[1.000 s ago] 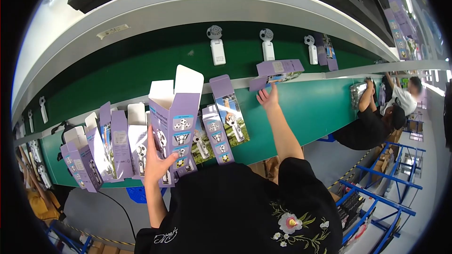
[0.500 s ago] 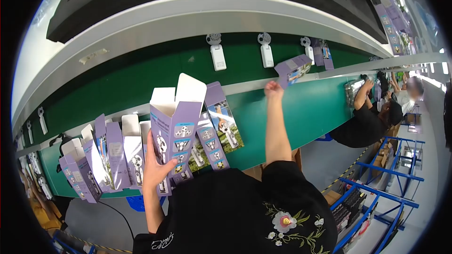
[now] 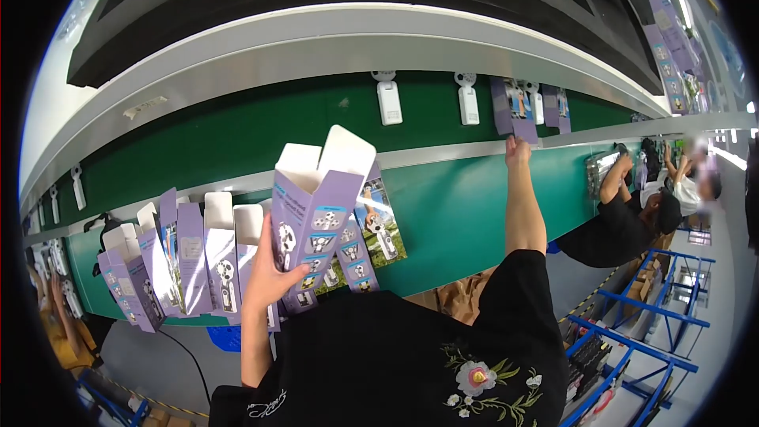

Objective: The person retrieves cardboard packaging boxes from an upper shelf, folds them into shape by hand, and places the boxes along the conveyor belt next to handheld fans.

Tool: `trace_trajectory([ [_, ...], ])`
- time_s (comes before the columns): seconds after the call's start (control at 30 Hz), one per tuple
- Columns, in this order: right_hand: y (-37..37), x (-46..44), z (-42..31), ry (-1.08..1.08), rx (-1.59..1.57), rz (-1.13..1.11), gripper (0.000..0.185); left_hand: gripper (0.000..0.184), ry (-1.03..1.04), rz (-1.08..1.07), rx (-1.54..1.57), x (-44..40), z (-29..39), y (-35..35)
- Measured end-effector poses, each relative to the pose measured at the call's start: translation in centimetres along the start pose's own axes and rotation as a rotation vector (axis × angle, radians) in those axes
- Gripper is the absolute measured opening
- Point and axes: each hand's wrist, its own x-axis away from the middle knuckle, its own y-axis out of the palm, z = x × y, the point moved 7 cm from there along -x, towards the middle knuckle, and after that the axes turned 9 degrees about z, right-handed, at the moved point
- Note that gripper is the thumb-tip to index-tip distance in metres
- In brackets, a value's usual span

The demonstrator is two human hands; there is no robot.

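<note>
"Where's the open box (image 3: 318, 225)?"
"Left, held by the half-closed left grip (image 3: 270, 278), long axis near-to-far, mouth far and slightly right."
"Right grip (image 3: 518, 150)?"
"Curled at a far box's (image 3: 515, 106) near end; hold: can't tell."

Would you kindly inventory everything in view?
Bench: one, green, centre
Strip: one, dark green, behind bench
Ledge: one, grey, above strip
Held box: one, purple, left of centre
Bench boxes: several, purple, bench's left half
Strip boxes: two, purple, strip's right
Fans: at least five, white, on strip
Racks: several, blue, lower right
People: at least three, black, white, yellow clothing, both sides
Shirt: one, black, bottom centre
Left grip: one, bare, around held box
Right grip: one, bare, at left strip box
</note>
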Motion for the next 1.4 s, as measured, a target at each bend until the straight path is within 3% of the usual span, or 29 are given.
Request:
trace_trajectory([
  [0.07, -1.0, 0.0, 0.0, -0.062, -0.011, 0.166, 0.009, 0.108, 0.017, -0.036, -0.035, -0.3, -0.5, 0.9],
  [0.13, -0.1, 0.0, 4.0, -0.128, -0.132, -0.087, 0.011, 0.108, 0.026, -0.011, -0.024, -0.6, -1.2, 1.7],
  [0.17, 1.8, 3.7, 5.7, -0.23, -0.138, -0.254, 0.022, 0.107, 0.041, 0.022, -0.007, -1.0, -1.3, 2.2],
  [0.27, 5.0, 30.8, 7.0, -0.168, 0.317, -0.985, 0.075, 0.105, 0.068, 0.034, -0.08, -1.8, 0.2, 3.5],
  [0.3, 4.5, 36.7, 7.0, -0.108, 0.347, -1.094, 0.094, 0.103, 0.083, 0.001, -0.174, -1.8, 1.1, 4.1],
  [0.37, 2.0, 37.0, 7.1, 0.011, 0.194, -0.866, 0.098, 0.102, 0.09, -0.041, -0.272, -2.0, 2.7, 4.3],
  [0.4, 0.9, 36.9, 6.6, 0.048, 0.14, -0.782, 0.1, 0.099, 0.193, -0.12, -0.422, -2.0, 4.0, 4.6],
  [0.47, -0.4, 37.6, 4.0, 0.31, 0.26, -1.2, 0.082, 0.093, 0.408, -0.279, -0.71, -1.8, 5.8, 5.5],
  [0.5, -1.0, 37.2, 3.4, 0.308, 0.264, -1.194, 0.082, 0.093, 0.409, -0.284, -0.705, -1.8, 6.2, 5.4],
  [0.6, -3.0, 36.0, 4.9, 0.325, 0.829, -1.166, 0.061, 0.079, 0.702, -0.317, -0.804, -0.8, 8.1, 5.3],
  [0.63, -2.7, 36.1, 5.0, 0.322, 0.835, -1.171, 0.061, 0.079, 0.7, -0.309, -0.802, -0.8, 8.1, 5.1],
  [0.73, -1.2, 33.4, 2.5, 0.073, 0.411, -0.783, 0.047, 0.062, 0.783, 0.005, -0.697, -0.1, 8.4, 3.5],
  [0.8, 0.8, 31.5, 0.6, -0.038, 0.062, -0.669, 0.046, 0.056, 0.683, 0.07, -0.608, 0.1, 6.7, 2.4],
  [0.87, 2.4, 28.7, 0.4, -0.006, -0.104, -0.641, 0.055, 0.044, 0.487, 0.195, -0.427, 0.4, 4.6, 0.4],
  [0.93, 3.5, 23.1, 4.5, 0.399, -0.237, -0.568, 0.059, 0.041, 0.457, 0.179, -0.45, 1.3, 3.8, -0.6],
  [0.97, 3.7, 22.4, 5.8, 0.398, -0.235, -0.578, 0.059, 0.038, 0.437, 0.17, -0.469, 1.5, 3.5, -1.1],
  [1.03, 3.3, 21.2, 7.4, 0.184, 0.096, -0.399, 0.061, 0.035, 0.419, 0.171, -0.486, 1.9, 3.0, -2.2],
  [1.1, 4.3, 26.2, 8.9, -0.212, 0.516, -0.595, 0.062, 0.033, 0.36, 0.183, -0.452, 3.0, 2.1, -3.2],
  [1.17, 7.1, 33.1, 11.3, -0.681, 0.923, -1.038, 0.067, 0.032, 0.333, 0.189, -0.429, 3.5, 1.5, -3.7],
  [1.23, 9.0, 38.8, 11.4, -1.198, 1.101, -1.094, 0.069, 0.032, 0.318, 0.143, -0.434, 3.9, 0.7, -3.4],
  [1.33, 11.3, 40.3, 12.8, -1.324, 1.176, -1.2, 0.073, 0.031, 0.326, 0.084, -0.43, 4.5, 1.1, -2.7],
  [1.4, 12.2, 38.6, 15.0, -1.114, 1.428, -1.28, 0.067, 0.03, 0.368, 0.01, -0.432, 4.4, 2.1, -2.4],
])
